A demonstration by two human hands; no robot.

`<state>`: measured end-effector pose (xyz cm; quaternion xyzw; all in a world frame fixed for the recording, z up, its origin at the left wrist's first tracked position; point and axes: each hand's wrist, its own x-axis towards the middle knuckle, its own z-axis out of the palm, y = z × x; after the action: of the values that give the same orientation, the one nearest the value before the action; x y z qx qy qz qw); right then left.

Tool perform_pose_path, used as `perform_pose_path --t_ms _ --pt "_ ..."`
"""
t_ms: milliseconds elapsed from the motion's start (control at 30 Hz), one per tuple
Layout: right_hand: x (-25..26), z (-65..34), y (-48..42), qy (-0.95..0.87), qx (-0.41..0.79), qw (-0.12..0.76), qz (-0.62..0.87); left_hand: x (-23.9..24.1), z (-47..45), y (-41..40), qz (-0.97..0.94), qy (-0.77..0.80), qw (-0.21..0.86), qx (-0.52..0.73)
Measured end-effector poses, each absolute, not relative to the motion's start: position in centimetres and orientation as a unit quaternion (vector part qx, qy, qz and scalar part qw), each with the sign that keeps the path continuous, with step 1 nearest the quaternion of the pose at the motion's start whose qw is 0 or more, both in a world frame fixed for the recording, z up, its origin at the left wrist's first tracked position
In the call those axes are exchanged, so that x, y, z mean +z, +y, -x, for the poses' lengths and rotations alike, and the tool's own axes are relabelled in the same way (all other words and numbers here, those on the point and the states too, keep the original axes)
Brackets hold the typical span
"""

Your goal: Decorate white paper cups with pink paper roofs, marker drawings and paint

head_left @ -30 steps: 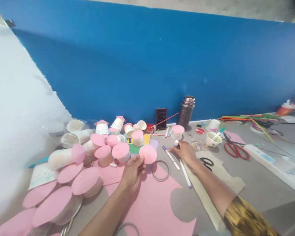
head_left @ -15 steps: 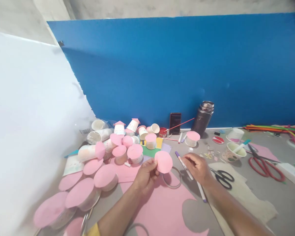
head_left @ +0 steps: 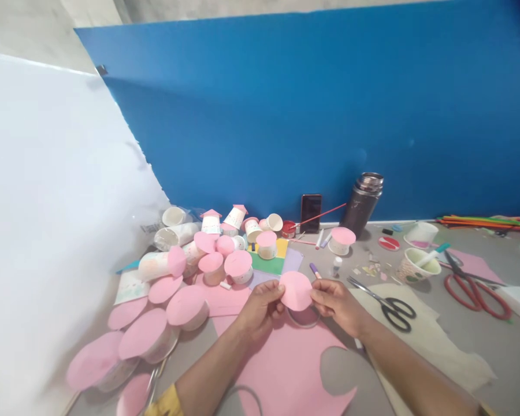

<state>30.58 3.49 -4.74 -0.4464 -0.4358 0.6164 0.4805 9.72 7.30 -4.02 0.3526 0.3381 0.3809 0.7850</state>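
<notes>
Both of my hands pinch a pink paper circle [head_left: 296, 290] held above the table. My left hand [head_left: 260, 307] grips its left edge and my right hand [head_left: 337, 303] grips its right edge. Under them lies a large pink paper sheet [head_left: 286, 364] with round cut-outs. A clear ring [head_left: 304, 318] lies on it, partly hidden by the circle. A purple-capped marker [head_left: 315, 270] lies just beyond my right hand.
Several paper cups with pink lids [head_left: 238, 267] crowd the left side. Black scissors [head_left: 387, 303], red scissors [head_left: 474, 289], a steel flask [head_left: 362, 197], a phone [head_left: 311, 212] and a patterned cup [head_left: 416, 266] lie right and back. A blue board [head_left: 312, 110] stands behind, a white one [head_left: 47, 202] at left.
My right hand left the marker area and came in to pinch the circle's right edge. The circle, held before by my left hand alone, now sits between both hands.
</notes>
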Motion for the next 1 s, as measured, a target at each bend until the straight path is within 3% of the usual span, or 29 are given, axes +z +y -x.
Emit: perform_pose_path --t_ms 533,800,1000 --pt "-5.2 -30.8 3.9 -0.429 0.628 0.479 0.438 -3.9 -10.0 6.9 -0.353 0.359 0.788 0.354" --pt "-4.7 -32.0 5.1 -0.437 0.523 0.547 0.486 -4.0 -10.2 7.6 -0.358 0.391 0.706 0.469" --pt "-5.7 -32.0 6.5 -0.486 0.429 0.499 0.575 -4.3 -9.9 8.1 -0.338 0.413 0.683 0.499"
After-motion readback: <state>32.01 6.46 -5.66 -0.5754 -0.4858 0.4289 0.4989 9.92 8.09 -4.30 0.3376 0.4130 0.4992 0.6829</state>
